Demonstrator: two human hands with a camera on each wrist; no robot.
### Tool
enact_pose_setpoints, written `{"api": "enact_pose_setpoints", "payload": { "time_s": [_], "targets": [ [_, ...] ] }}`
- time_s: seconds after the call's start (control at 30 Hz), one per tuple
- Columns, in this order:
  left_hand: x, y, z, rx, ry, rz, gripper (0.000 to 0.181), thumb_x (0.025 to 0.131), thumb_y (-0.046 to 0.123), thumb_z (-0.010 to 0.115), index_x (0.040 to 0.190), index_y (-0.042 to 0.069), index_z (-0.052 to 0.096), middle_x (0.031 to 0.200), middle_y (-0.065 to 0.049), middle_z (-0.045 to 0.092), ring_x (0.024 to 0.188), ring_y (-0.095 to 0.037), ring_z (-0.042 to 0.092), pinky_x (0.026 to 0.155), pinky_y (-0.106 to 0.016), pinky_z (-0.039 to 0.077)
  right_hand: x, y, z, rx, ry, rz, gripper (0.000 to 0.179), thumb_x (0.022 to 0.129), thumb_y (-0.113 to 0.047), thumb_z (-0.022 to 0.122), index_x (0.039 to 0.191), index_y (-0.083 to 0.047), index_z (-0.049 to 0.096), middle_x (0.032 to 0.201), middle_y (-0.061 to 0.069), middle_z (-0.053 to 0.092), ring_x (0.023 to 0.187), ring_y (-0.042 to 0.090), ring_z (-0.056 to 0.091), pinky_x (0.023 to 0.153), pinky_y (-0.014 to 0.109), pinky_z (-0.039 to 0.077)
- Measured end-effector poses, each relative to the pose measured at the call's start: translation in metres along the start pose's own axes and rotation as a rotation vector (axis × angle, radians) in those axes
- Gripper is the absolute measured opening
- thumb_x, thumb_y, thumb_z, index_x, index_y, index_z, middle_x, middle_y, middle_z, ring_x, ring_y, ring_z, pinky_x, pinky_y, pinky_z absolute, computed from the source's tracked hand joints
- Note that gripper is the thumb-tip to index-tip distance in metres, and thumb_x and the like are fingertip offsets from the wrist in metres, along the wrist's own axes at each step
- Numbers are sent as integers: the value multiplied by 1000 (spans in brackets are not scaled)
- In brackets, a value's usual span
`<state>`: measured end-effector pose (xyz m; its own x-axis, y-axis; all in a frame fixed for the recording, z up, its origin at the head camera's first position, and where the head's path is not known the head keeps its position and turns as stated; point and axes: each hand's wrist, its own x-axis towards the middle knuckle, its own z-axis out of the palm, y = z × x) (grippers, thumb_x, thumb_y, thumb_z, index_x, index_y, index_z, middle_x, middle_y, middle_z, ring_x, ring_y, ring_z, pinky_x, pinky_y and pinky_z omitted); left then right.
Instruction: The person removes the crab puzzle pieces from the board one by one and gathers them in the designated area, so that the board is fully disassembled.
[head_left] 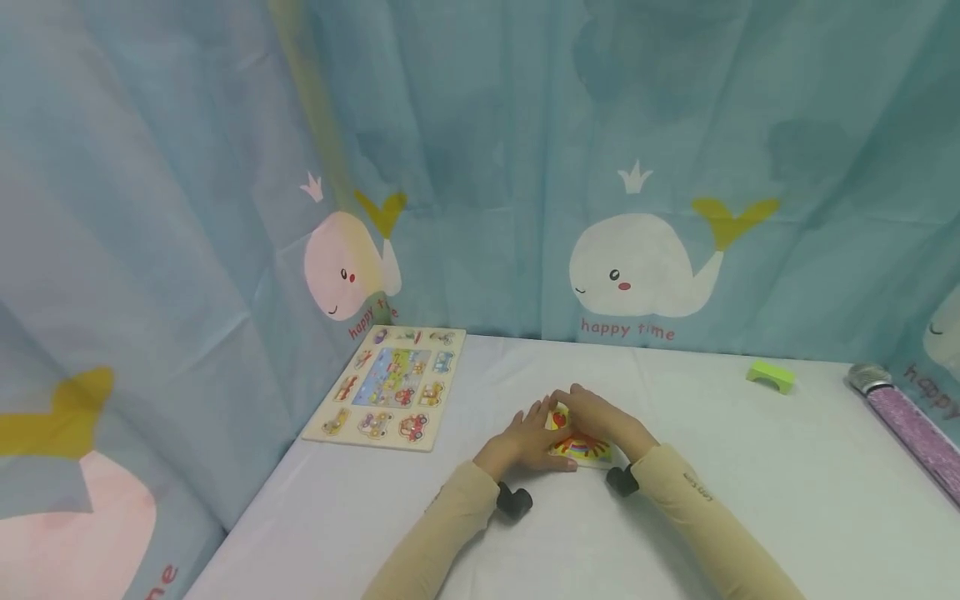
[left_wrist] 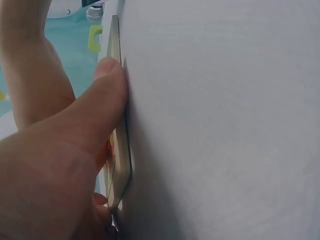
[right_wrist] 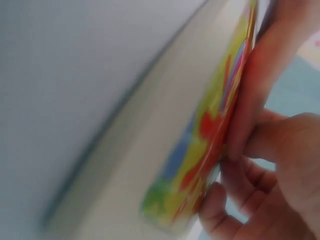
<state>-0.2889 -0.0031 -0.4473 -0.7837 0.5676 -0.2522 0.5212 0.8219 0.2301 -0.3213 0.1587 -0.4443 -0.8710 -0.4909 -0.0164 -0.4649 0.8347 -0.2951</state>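
A small picture board (head_left: 588, 452), yellow with red and rainbow colours, lies flat on the white table under both hands. My left hand (head_left: 527, 442) rests along its left side, fingers fairly straight, with the thumb (left_wrist: 111, 82) extended along the near edge. Reaching over from the right, my right hand (head_left: 596, 417) has its fingers curled at the board's far-left corner. The right wrist view shows curled fingertips (right_wrist: 215, 205) right at the edge of the colourful picture (right_wrist: 200, 135). Part of the picture is hidden beneath the hands.
At the back left lies a large wooden puzzle board (head_left: 322, 429) with vehicle pictures. A green arch block (head_left: 771, 377) sits at the back right, near a microphone (head_left: 911, 429) with a pink glittery handle. Blue whale-print curtains (head_left: 487, 250) border the table.
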Motion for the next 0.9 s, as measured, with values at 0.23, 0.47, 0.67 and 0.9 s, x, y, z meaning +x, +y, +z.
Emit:
{"api": "enact_pose_setpoints", "payload": {
  "time_s": [0.23, 0.47, 0.67, 0.9],
  "targets": [
    [1, 2, 4, 1, 18, -1, 70, 82, 61, 52, 143, 41, 25, 157, -8, -2, 144, -28, 4, 114, -52, 10, -2, -2, 2, 42, 32, 24, 35, 85, -5, 60, 117, -15, 52, 91, 6, 49, 79, 16, 48, 78, 38, 52],
    [2, 1, 5, 13, -1, -15, 69, 82, 63, 50, 143, 41, 25, 156, -11, 2, 144, -27, 3, 114, -51, 9, 0, 7, 6, 195, 58, 47, 30, 87, -7, 57, 117, -10, 51, 93, 4, 55, 81, 15, 51, 81, 36, 50],
    [4, -1, 7, 46, 9, -8, 69, 83, 65, 48, 143, 44, 20, 156, -13, 4, 144, -29, 5, 114, -51, 11, -1, 20, 4, 383, 108, 90, 16, 88, -9, 58, 103, -5, 63, 91, 5, 63, 78, 14, 54, 72, 30, 50],
    [5, -3, 7, 47, 12, -12, 70, 82, 67, 47, 142, 47, 18, 156, -13, 3, 144, -29, 5, 114, -51, 11, -3, 27, -4, 468, 109, 22, 13, 90, -14, 57, 96, -7, 67, 96, 8, 67, 78, 15, 58, 69, 29, 51]
  ]
}}
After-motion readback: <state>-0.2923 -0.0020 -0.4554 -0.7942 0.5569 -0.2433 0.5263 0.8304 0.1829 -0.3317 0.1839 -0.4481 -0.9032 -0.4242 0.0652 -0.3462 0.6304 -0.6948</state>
